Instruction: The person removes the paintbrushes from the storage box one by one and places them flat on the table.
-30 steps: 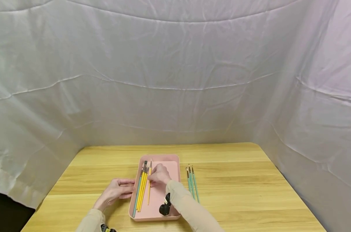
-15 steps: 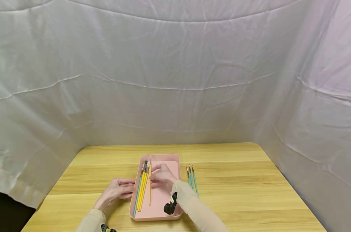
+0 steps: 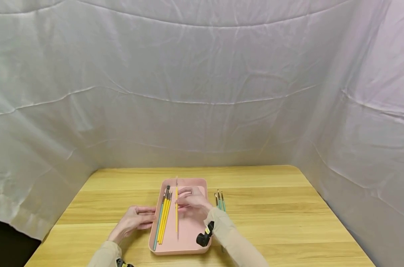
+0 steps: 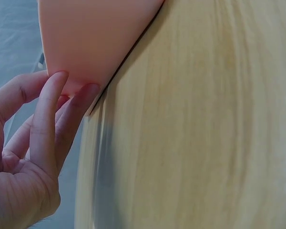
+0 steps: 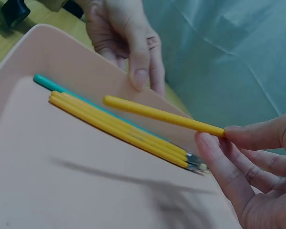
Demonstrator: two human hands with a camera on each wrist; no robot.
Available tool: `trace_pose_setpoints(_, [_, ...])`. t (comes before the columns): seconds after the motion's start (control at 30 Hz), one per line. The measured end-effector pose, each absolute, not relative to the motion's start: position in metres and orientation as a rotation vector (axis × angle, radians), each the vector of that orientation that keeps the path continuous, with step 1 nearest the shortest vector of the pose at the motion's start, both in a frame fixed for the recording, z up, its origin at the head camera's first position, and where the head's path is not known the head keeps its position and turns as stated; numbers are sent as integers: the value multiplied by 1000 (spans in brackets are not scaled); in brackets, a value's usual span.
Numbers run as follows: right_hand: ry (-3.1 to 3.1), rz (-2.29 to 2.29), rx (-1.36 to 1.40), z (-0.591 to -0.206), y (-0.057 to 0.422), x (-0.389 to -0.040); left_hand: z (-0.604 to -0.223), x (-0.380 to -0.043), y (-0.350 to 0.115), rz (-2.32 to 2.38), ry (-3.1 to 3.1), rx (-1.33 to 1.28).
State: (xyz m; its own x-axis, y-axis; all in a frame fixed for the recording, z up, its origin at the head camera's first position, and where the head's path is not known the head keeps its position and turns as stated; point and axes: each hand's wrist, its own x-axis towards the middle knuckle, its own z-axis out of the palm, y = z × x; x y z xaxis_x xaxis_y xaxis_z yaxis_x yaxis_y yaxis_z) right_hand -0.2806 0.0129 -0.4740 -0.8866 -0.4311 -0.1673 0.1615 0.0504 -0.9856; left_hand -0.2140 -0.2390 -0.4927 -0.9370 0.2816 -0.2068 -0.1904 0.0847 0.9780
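A pink tray (image 3: pixel 186 243) lies on the table. My left hand (image 3: pixel 131 221) holds its left wall, with the thumb at the rim and other fingertips against the outer side. Between thumb and fingertips my right hand (image 3: pixel 193 200) pinches a slim yellow paintbrush (image 3: pixel 176 220), bristles pointing away. That brush hangs above the tray floor and casts a shadow there, as the right wrist view shows. Along the tray's left side lie a teal paintbrush (image 5: pixel 57 87) and a bundle of yellow paintbrushes (image 5: pixel 117 131), side by side with handles toward me.
To the right of the tray, three teal paintbrushes (image 3: pixel 223 205) lie on the wooden table (image 3: pixel 272 218), partly covered by the right forearm. A grey cloth (image 3: pixel 202 126) hangs behind the table and at both sides.
My right hand has lifted the yellow paintbrush off the tray floor and moved it slightly right, away from the bundle. The left hand has stayed at the tray's wall.
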Motion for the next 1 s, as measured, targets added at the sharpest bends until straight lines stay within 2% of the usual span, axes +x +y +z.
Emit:
trace_pose_setpoints(0.57, [1766,-1991,-274,-461,62,-272,-493,-212,-238,1923,2011,73])
trace_pose_setpoints(1.0, [1678,-2034,-368,-470,95,-264,-494,-213,-239,1926,1995,81])
